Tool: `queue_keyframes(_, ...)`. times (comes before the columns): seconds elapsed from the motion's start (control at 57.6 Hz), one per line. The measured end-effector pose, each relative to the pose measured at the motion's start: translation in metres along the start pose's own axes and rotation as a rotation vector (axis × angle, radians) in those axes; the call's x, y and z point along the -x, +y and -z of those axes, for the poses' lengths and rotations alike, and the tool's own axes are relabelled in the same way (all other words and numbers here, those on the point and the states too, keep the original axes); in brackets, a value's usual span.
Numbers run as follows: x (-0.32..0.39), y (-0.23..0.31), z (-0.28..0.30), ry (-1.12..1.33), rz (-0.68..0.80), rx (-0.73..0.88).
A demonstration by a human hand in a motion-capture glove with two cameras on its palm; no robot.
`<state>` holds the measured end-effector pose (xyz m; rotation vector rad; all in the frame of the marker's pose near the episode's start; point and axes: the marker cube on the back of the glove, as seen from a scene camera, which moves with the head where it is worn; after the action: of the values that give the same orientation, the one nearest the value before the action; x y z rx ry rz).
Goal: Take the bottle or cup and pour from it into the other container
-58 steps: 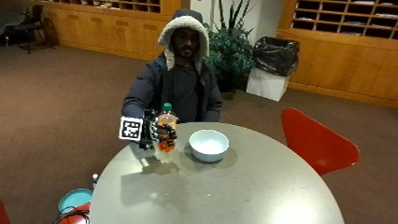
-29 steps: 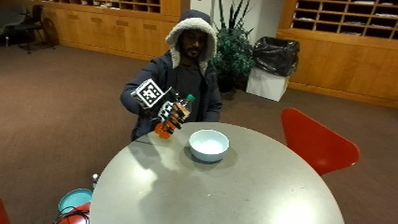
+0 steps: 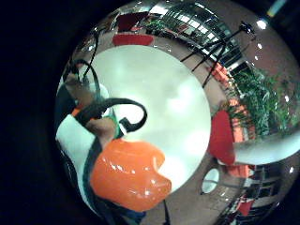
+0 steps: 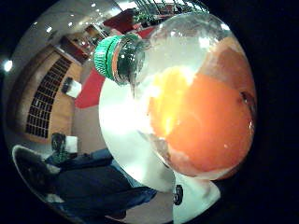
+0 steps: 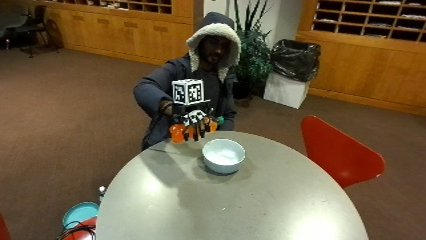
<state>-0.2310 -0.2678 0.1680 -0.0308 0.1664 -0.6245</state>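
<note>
Bottle [image 5: 193,131] lifted, nothing poured yet.
My hand [image 5: 190,122] grips it tipped sideways above the table [image 5: 266,200], green cap [image 4: 108,55] on, beside the bowl [image 5: 223,155].

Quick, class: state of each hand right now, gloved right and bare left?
Gloved right hand: grips the clear plastic bottle of orange drink with a green cap, tipped sideways above the table.
Bare left hand: not visible, cannot tell.

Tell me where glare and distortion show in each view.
Outside view: soft ceiling-light sheen on the table, bowl undistorted. Thumb side palm view: bottle bulges hugely, highlights near its green cap. Little finger side palm view: table curves, bright patches, glints on the orange.
</note>
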Motion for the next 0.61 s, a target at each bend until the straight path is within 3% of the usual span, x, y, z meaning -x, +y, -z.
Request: queue_keyframes(0.607, 0.024, -0.004, -0.039, 0.535, 0.185, 0.259)
